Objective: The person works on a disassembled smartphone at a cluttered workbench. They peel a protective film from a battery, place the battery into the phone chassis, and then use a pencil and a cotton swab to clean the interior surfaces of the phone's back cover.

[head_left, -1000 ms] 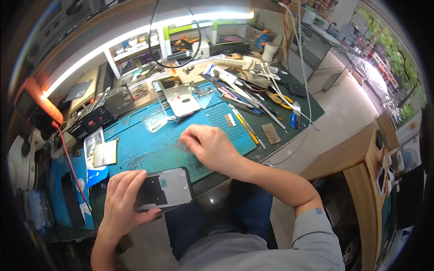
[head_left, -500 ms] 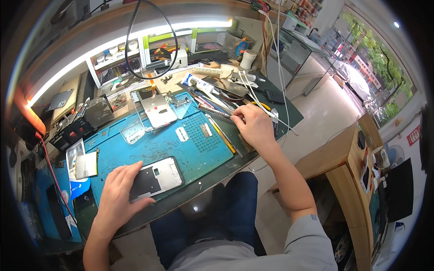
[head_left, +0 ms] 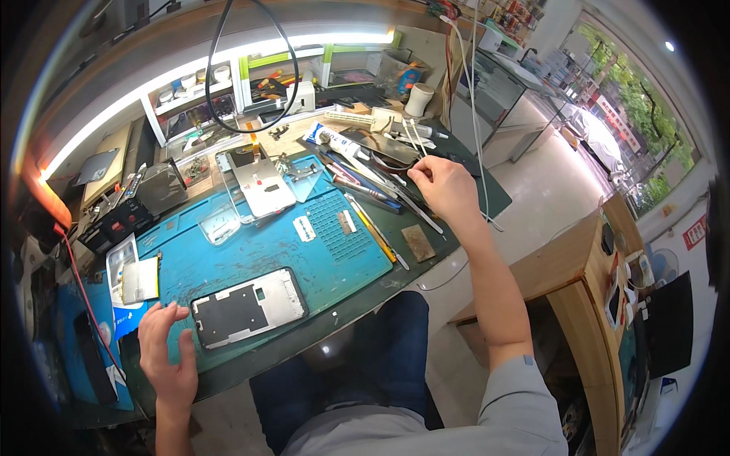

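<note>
A black-and-silver phone frame (head_left: pixel 249 308) lies on the blue mat (head_left: pixel 220 262) near its front edge. Just left of the frame, my left hand (head_left: pixel 166 356) is open, its fingers loosely curved and apart, holding nothing. My right hand (head_left: pixel 445 194) is over a pile of slim tools (head_left: pixel 365 196) at the right of the bench, fingers pinched near a dark curved strap-like item (head_left: pixel 391 161); what they hold is hidden. A white glue tube (head_left: pixel 338 148) and white cables lie around it. Behind the mat's middle are an opened phone (head_left: pixel 258 186) and a clear tray (head_left: pixel 219 224).
A black boxy device (head_left: pixel 114 224), an orange meter (head_left: pixel 49 205) and a flat battery (head_left: pixel 141 280) crowd the left. A black cable loop (head_left: pixel 289 53) hangs overhead beneath shelves. A thin metal plate (head_left: pixel 418 242) lies near the right edge. A wooden desk (head_left: pixel 563 266) stands at right.
My left hand has let go of the phone frame, now lying flat on the mat, and moved left. My right hand has moved from above the mat rightward and back into the tool pile.
</note>
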A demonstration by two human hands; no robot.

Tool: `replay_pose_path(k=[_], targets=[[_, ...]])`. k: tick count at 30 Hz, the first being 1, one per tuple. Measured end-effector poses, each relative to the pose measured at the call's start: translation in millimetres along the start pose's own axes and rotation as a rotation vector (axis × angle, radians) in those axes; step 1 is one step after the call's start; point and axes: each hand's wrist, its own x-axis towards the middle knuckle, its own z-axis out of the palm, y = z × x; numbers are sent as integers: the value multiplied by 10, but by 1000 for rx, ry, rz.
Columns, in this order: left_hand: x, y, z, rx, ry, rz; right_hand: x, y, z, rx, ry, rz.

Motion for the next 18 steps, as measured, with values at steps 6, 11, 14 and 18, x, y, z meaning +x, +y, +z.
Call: replay_pose_path(k=[6, 11, 14, 18], targets=[[-56, -43, 66, -44, 48, -75, -69, 110, -157, -1, -10, 38], [-82, -72, 63, -48, 41, -82, -225, 195, -188, -8, -91, 64], [-98, -81, 46, -49, 38, -101, -343, 220, -196, -14, -114, 68], [-109, -89, 42, -54, 37, -113, -532, 211, -169, 36, -266, 106]])
